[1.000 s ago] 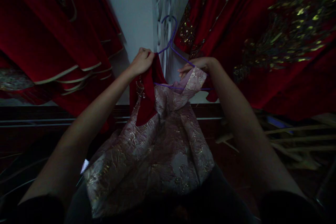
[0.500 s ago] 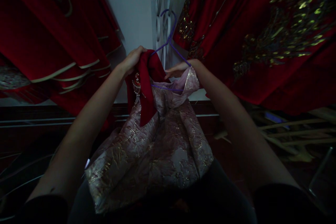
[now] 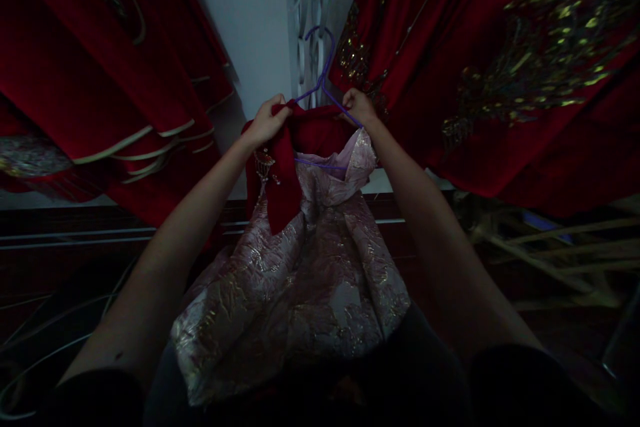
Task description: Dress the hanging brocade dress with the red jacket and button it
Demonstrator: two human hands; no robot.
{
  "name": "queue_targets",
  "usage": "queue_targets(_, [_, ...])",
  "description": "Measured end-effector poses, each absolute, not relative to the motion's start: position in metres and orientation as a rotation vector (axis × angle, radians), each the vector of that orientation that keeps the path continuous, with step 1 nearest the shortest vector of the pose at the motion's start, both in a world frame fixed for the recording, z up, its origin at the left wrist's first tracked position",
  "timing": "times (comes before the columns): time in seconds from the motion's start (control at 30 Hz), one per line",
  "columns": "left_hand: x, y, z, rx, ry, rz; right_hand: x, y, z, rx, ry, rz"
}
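Note:
A pink dress with a shiny metallic pattern hangs on a purple hanger. Over the hanger's left arm lies a red jacket with a beaded ornament on its front. My left hand pinches the jacket's upper edge beside the hanger's left arm. At the hanger's right arm, my right hand grips the other end of that red edge, which stretches behind the hanger between both hands. The dress's right shoulder sits on the hanger just below my right hand. Dim light hides the jacket's far side.
Red garments with pale trim hang at the left. More red cloth with gold sequins hangs at the right. White scrolled metalwork stands behind the hanger. Pale wooden bars lie low at the right.
My right hand has come up from behind the dress neckline to the hanger's right arm, drawing the red jacket's edge across. My left hand has shifted slightly right.

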State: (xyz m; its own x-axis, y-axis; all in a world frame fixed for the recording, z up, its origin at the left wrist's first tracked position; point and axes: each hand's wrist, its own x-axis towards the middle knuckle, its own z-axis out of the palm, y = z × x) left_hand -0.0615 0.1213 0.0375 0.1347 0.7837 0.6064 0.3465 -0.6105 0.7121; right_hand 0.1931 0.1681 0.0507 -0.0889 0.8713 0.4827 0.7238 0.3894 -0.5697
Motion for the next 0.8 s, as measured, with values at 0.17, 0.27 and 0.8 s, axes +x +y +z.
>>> queue_targets(0.17, [-0.055,0.124,0.024,2.396,1.164,1.624,0.236,0.138,0.060,-1.457,-1.726,-0.138])
queue_targets(0.27, [-0.055,0.120,0.018,2.481,1.195,1.650,0.268,0.109,0.062,-1.577,-1.620,-0.272])
queue_targets(0.8, [-0.038,0.055,-0.003,2.296,1.392,1.450,0.247,0.052,0.005,-1.186,-1.863,0.346])
